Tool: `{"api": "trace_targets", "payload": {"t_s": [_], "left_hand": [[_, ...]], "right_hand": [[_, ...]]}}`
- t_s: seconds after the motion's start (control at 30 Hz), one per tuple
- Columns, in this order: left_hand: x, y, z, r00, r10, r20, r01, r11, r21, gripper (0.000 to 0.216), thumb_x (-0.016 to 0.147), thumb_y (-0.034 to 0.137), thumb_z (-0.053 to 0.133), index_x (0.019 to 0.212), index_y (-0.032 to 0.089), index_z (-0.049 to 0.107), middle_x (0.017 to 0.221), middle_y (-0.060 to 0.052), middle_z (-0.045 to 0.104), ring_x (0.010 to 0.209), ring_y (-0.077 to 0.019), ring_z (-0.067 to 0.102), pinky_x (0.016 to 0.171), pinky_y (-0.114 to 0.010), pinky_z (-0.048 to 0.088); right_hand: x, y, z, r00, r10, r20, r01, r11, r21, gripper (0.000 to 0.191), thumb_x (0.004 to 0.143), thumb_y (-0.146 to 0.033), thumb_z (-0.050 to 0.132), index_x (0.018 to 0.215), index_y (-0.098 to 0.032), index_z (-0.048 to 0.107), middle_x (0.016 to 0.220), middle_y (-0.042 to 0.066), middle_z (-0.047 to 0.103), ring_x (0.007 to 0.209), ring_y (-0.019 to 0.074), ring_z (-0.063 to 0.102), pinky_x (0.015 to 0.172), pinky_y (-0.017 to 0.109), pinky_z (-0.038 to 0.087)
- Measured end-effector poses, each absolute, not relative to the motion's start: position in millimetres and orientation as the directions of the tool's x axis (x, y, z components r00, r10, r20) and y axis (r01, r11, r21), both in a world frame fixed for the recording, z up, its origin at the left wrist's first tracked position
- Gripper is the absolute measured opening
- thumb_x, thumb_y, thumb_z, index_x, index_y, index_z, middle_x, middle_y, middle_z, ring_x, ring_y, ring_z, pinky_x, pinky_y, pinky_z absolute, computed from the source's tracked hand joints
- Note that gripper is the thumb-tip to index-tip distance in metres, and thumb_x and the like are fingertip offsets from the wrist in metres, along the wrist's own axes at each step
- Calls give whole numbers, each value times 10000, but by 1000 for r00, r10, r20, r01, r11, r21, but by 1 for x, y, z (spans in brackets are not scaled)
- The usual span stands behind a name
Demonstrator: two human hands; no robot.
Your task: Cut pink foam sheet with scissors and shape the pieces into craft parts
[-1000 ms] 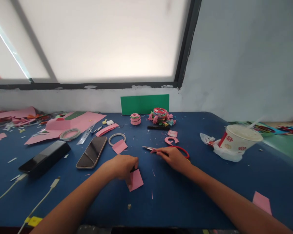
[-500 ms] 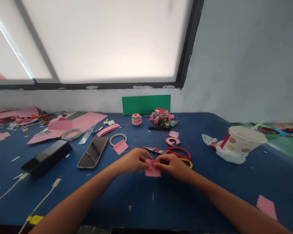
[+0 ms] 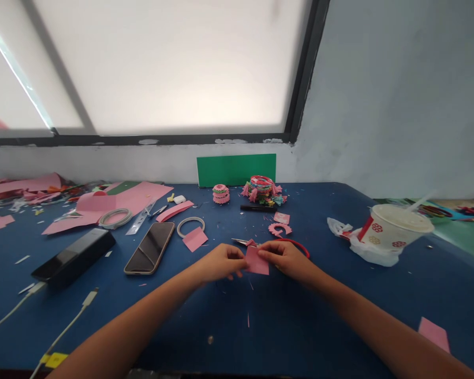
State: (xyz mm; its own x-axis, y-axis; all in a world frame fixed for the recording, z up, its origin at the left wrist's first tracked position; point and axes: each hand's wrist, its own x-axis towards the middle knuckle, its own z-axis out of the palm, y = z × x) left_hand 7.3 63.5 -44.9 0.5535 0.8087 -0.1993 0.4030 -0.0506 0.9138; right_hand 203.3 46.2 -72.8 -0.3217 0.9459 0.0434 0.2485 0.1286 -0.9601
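Note:
A small pink paper piece [image 3: 257, 263] hangs over the middle of the blue table, pinched near its upper right edge by the thumb and fingers of my right hand [image 3: 286, 258]. Close to the paper's left edge is my left hand [image 3: 221, 261], its fingers loosely curled and apart; whether a fingertip touches the edge is hard to tell. Behind the paper lie red-handled scissors [image 3: 240, 241], partly covered by my right hand, with a pink scrap [image 3: 252, 242] near the blades.
On the left are a phone [image 3: 150, 248], a black box-like device [image 3: 74, 255], tape rolls [image 3: 191, 219] and pink sheets [image 3: 134, 196]. Paper ornaments [image 3: 260, 189] and a black marker [image 3: 258, 208] lie at the back. A paper cup [image 3: 398, 227] stands at the right.
The pink paper has moved slightly right and up with my right hand and shows more of its face. My left hand has loosened its pinch and its fingers have spread.

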Motion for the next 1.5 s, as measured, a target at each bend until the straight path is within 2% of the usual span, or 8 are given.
{"api": "trace_targets", "payload": {"t_s": [0.17,0.33,0.47,0.7,0.83,1.0,1.23,1.5], "left_hand": [[6,67,-53,573,810,-122,465,-199,862,179,695,293,590,746,128,639,636,12,596,574,-109,530,512,-201,382],[7,65,-62,568,819,-84,561,-310,768,159,690,257,582,742,134,667,663,-3,633,620,-136,552,545,-214,376],[10,63,-65,563,824,-72,619,-362,697,139,686,216,574,751,148,677,654,1,634,605,-136,546,528,-213,352],[6,67,-63,644,759,-99,613,-434,660,151,706,182,611,838,151,678,658,16,635,589,-116,542,520,-188,354],[2,73,-66,717,694,-71,558,-509,656,144,742,233,637,854,152,677,685,14,636,595,-104,542,536,-175,371],[-6,79,-66,816,578,15,446,-646,619,118,756,205,652,857,150,681,783,-8,611,680,-102,553,625,-174,409],[-10,77,-62,883,464,72,355,-761,543,117,813,140,581,881,149,676,843,-29,596,747,-112,572,712,-185,435],[-14,70,-54,901,430,58,361,-817,449,198,879,159,475,958,156,657,935,-53,594,808,-133,590,757,-205,438]], "right_hand": [[205,44,-72,-489,871,-53,354,143,-924,225,735,-355,602,776,-143,665,735,24,651,690,144,579,631,242,434],[202,41,-73,-435,898,-74,538,194,-820,159,740,-273,578,763,-142,665,669,25,650,623,151,583,539,227,414],[195,36,-73,-368,930,7,683,276,-676,90,732,-209,590,721,-157,662,618,9,617,573,139,547,499,224,354],[188,22,-76,-333,917,218,814,397,-424,59,774,-211,607,742,-167,631,743,48,647,714,195,586,611,274,398],[188,9,-84,-471,829,301,781,551,-295,136,849,-160,518,763,-174,622,774,54,657,752,186,596,673,281,422],[193,2,-91,-647,579,496,623,777,-95,213,925,-188,409,886,-165,617,839,59,672,738,158,614,645,262,460],[199,5,-95,-713,466,524,489,866,-104,169,902,-141,447,897,-169,614,854,46,674,770,139,614,659,241,493],[201,9,-96,-738,420,528,424,897,-121,169,882,-111,467,937,-148,623,876,64,674,794,156,603,683,271,503]]}}
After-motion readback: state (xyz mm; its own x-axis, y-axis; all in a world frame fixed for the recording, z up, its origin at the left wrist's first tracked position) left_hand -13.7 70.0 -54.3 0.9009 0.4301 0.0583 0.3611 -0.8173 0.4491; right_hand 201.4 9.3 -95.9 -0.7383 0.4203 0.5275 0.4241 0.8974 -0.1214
